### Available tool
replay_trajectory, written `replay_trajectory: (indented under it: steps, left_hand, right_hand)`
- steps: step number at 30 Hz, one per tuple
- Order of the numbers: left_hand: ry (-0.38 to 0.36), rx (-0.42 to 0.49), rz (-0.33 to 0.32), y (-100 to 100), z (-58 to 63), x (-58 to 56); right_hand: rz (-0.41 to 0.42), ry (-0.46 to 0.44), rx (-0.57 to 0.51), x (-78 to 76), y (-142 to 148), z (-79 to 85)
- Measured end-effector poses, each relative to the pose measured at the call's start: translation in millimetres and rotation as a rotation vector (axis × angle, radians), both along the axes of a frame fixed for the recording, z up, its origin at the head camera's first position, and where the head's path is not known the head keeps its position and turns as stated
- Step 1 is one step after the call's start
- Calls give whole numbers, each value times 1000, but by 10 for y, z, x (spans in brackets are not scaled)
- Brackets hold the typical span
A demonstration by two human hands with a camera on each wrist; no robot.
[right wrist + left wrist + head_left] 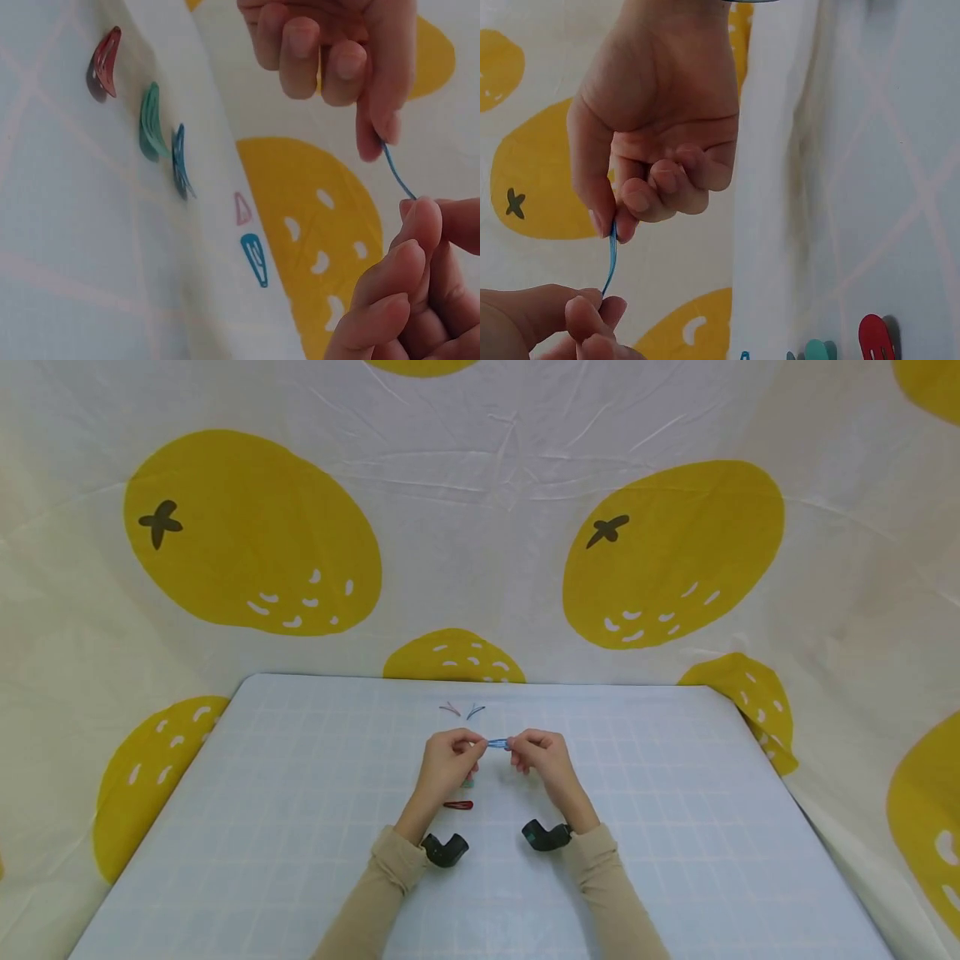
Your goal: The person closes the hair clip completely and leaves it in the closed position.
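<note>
Hairclip (498, 743) looks like a thin, bowed blue strip edge-on, held up over the pale gridded tabletop (675, 860). Left hand (448, 764) pinches one end, right hand (543, 757) the other; red teardrop-shaped clip (459, 805) lies near the left.

The table (712, 843) is pale blue and faintly gridded. Near its middle line lie a red clip (458, 805), just beyond it a green clip (152, 120), and near that a blue clip (179, 161); toward the back, a pink clip (241, 209) and a second blue clip (255, 260) lie side by side
</note>
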State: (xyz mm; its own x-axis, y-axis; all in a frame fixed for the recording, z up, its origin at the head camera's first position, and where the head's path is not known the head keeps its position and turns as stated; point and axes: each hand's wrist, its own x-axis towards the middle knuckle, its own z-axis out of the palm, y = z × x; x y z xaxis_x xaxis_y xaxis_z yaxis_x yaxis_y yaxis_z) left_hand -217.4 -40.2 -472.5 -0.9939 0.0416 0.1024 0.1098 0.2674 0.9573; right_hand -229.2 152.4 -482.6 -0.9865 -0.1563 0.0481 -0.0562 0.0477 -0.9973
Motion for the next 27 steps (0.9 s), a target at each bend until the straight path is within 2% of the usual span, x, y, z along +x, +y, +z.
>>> replay_trajectory:
  steps: [6, 13, 19, 27]
  left_hand:
    - [10, -79, 15, 26, -26, -62]
    - [55, -227, 14, 31, -74, -115]
    - [57, -333, 6, 25, -124, -114]
    - [34, -477, 42, 91, -148, -91]
  right_hand:
    - [-54, -34, -6, -40, -3, -32]
    - [-69, -76, 87, -40, -12, -58]
    - [-98, -104, 150, -51, -35, -108]
    - [-129, -132, 235, -45, -47, -164]
